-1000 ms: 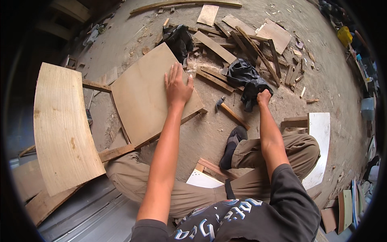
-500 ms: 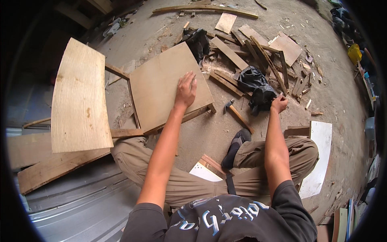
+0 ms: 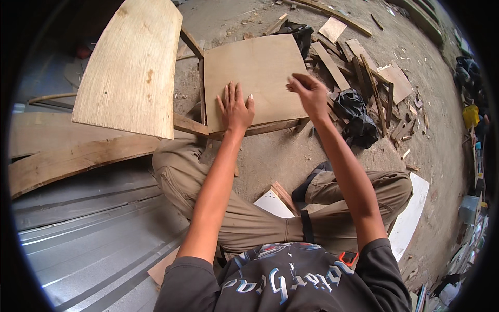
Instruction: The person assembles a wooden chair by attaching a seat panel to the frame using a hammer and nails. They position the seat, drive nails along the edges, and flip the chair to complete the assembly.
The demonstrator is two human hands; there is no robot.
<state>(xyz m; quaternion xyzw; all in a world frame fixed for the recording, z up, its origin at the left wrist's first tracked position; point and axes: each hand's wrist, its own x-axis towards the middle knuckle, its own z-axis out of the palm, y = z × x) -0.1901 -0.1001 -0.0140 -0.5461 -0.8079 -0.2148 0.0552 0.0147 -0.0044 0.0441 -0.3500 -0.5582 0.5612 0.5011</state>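
Note:
A square plywood panel [image 3: 260, 67] lies on a wooden frame, like a chair's seat. My left hand [image 3: 237, 108] rests flat on its near left part, fingers spread. Over the panel's right edge hovers my right hand [image 3: 311, 93], its thumb and fingers pinched together and slightly blurred; whatever they may hold is too small to make out. A curved, pale plywood panel [image 3: 132, 67], like a chair's backrest, rises on the left, joined to the seat by wooden bars [image 3: 189, 125]. The hammer seen earlier on the ground is now hidden by my right forearm.
Scrap wood [image 3: 364, 78] is heaped at the right, beside a black plastic bag [image 3: 358, 117]. Wooden boards [image 3: 83, 158] and grey metal sheeting [image 3: 104, 234] lie at the left. A white board piece [image 3: 275, 204] sits between my legs; another white board [image 3: 410, 213] is by my right knee.
My right hand has moved from beside the black bag, left and away from me, to the seat panel's right edge. My left hand has slid to the panel's near left, and the view has turned.

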